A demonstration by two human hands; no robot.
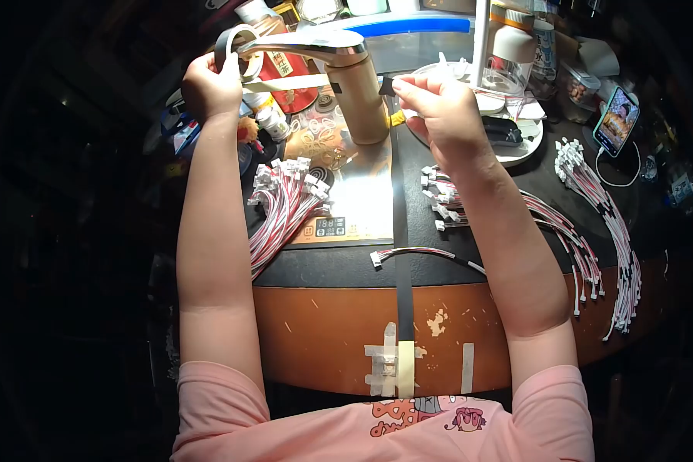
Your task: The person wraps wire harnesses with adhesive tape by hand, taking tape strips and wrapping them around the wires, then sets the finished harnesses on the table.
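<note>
At the upper left, my left hand (212, 88) is closed on a roll of tape (225, 48), black on its outer side. A pale strip (292, 82) stretches from that hand toward a beige cylinder (359, 108) with a shiny silver top. My right hand (443, 112) pinches a small black piece of tape (386, 85) just right of the cylinder. Whether strip and black piece join behind the cylinder is hidden. Below, a single cable with a white connector (376, 259) lies on the dark table, partly under my right forearm.
Bundles of red-and-white cables lie left (281, 212), centre (443, 199) and right (597, 208). A lit panel with a display (331, 226) lies beneath the cylinder. A black strip (404, 308) runs over the table edge. A phone (616, 119), red tin (289, 85) and white plate (516, 158) stand behind.
</note>
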